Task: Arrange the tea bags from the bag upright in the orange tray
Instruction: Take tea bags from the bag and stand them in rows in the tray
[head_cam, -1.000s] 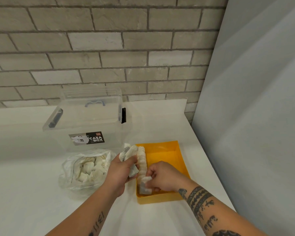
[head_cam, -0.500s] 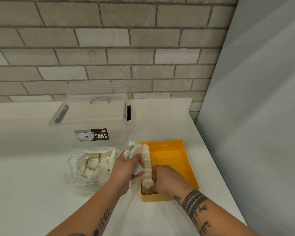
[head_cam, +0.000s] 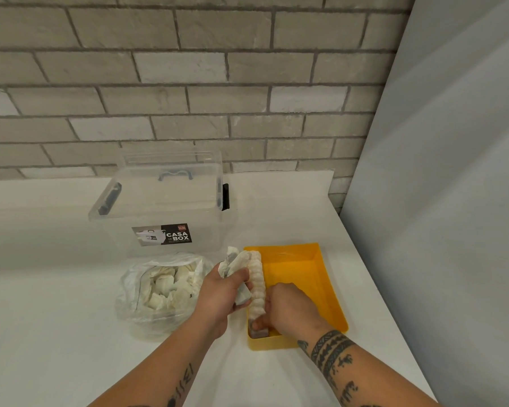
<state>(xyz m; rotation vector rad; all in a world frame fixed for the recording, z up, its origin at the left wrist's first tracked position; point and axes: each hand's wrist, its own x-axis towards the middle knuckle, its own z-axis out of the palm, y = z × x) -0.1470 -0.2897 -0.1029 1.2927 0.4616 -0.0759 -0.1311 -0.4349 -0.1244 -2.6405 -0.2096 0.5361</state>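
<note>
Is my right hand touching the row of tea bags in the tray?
Touching. Head view: fingers of the right hand hold the near end of the row of tea bags.

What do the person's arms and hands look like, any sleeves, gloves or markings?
No sleeves, gloves, rings or watch show. The left hand and right hand are bare. The right forearm has dark patterned tattoo bands just above the wrist, with more dark figures further up. The left forearm has a short row of dark tattooed strokes.
</note>
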